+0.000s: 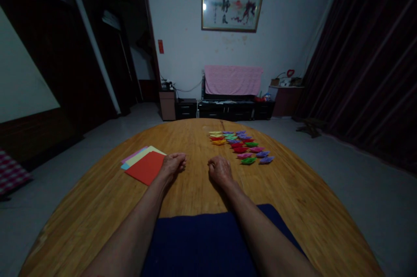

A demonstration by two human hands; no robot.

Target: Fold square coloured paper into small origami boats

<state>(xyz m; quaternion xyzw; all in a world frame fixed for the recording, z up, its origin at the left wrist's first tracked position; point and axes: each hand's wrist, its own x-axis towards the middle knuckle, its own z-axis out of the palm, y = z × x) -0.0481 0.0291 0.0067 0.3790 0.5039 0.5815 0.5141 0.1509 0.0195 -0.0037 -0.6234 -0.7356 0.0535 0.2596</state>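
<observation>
My left hand (173,164) rests on the round wooden table (293,199), fingers curled loosely, its edge touching a stack of coloured paper sheets (145,165) with a red sheet on top. My right hand (220,168) lies a little to the right, fingers curled in, holding nothing. Beyond the right hand, several small folded paper boats (243,143) in red, green, purple, pink and yellow lie in rows on the table. Both forearms stretch across a dark blue cloth (208,242) at the near edge.
The room is dim. Beyond the table stand a low dark cabinet (228,110) with a pink cloth (233,80) over it, a framed picture (232,9) on the wall and dark curtains (368,60) at right. Grey floor surrounds the table.
</observation>
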